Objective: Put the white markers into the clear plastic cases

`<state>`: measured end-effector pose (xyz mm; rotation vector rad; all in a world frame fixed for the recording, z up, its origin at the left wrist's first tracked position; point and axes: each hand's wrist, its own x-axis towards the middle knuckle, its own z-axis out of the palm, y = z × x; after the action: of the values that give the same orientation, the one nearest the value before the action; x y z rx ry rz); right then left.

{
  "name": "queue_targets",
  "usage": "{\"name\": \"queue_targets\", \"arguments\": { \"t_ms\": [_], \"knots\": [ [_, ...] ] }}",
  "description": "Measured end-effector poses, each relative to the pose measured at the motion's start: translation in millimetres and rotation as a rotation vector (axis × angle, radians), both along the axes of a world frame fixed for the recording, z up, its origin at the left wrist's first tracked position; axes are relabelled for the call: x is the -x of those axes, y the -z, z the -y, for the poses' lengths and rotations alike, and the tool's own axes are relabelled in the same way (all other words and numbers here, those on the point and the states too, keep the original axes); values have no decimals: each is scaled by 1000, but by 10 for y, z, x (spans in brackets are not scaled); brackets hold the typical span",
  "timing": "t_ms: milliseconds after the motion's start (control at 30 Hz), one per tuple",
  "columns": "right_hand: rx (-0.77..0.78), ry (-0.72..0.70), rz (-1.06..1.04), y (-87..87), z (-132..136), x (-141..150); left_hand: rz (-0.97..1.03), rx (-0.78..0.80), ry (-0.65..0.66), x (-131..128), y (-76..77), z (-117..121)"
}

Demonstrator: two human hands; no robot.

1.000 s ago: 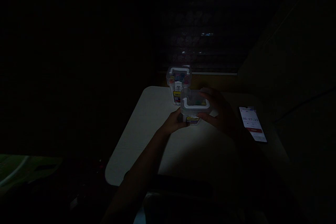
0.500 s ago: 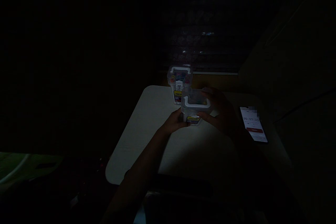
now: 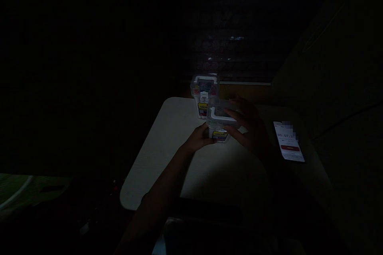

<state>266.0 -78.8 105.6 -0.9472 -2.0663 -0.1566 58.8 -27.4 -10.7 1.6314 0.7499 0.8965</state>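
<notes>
In a dark room, a small clear plastic box (image 3: 220,124) with a white handle and a yellow label sits on a pale table (image 3: 167,155). My left hand (image 3: 200,137) is wrapped round its lower left side. On the box's right side and top lies my right hand (image 3: 248,127), its fingers reaching over the lid. Just behind stands a second clear box (image 3: 204,92) with colourful pieces inside and a white latch.
A lit phone (image 3: 289,141) showing a timer lies on the table to the right. A dark window blind (image 3: 227,48) fills the wall behind. Something pale green (image 3: 18,191) shows dimly at the lower left.
My right hand's fingers have shifted from the box's side up over its lid. The box sits slightly lower. My left hand has barely moved.
</notes>
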Motion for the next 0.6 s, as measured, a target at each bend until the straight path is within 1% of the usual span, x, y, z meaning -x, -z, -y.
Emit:
{"name": "queue_targets", "arguments": {
  "t_ms": [133,267,367,500,600],
  "knots": [
    [14,-29,41,-24,11,-16,68,36,40,-18,-3,9],
    [60,-13,32,-35,27,-28,71,20,13,-22,4,20],
    [47,7,13,-23,34,-23,54,41,25,-17,-3,26],
    [11,-1,13,-10,28,-9,34,38,14,-15,-9,27],
    [63,1,29,-21,22,-5,63,34,37,-19,4,18]
  ]
}}
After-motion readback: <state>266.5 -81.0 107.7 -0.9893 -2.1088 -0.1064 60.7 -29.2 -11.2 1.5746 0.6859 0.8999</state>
